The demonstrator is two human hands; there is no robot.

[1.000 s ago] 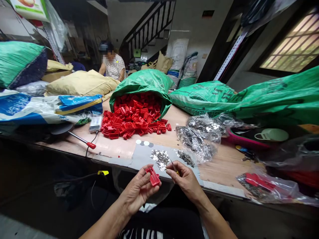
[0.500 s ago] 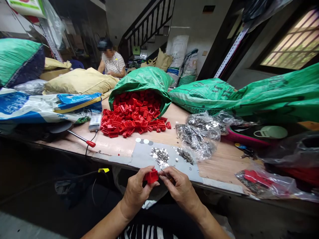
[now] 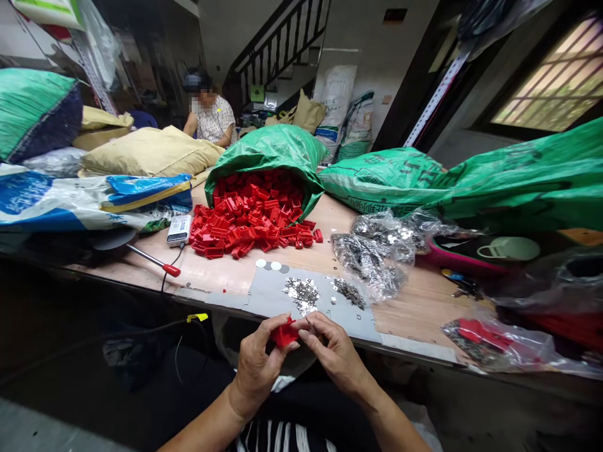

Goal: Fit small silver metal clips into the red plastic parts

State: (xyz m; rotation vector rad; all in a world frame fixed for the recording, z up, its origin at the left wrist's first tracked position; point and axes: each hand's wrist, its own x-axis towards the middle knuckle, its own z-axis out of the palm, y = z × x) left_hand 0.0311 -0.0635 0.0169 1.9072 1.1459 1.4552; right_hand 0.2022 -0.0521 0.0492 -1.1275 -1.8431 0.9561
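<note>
Brought closer together since one second ago, both hands are now seen in the head view before the table's near edge, and the red piece (image 3: pixel 284 333) has been turned in the fingers. By the left hand (image 3: pixel 258 361) it is gripped between thumb and fingertips; by the right hand (image 3: pixel 336 351), nearly closed just beside it, a thin tool (image 3: pixel 323 339) is pinched, mostly hidden by the fingers. Whether the piece is touched by the tool cannot be told. Beyond the hands, a bright heap (image 3: pixel 302 294) and a darker heap (image 3: pixel 348 292) of small metal parts are held on a grey mat (image 3: pixel 266 301). Farther back, red pieces (image 3: pixel 249 220) are spilled from a green sack (image 3: pixel 273 147), and clear bags (image 3: pixel 367 263) are set to their right on the table (image 3: pixel 424 304).
</note>
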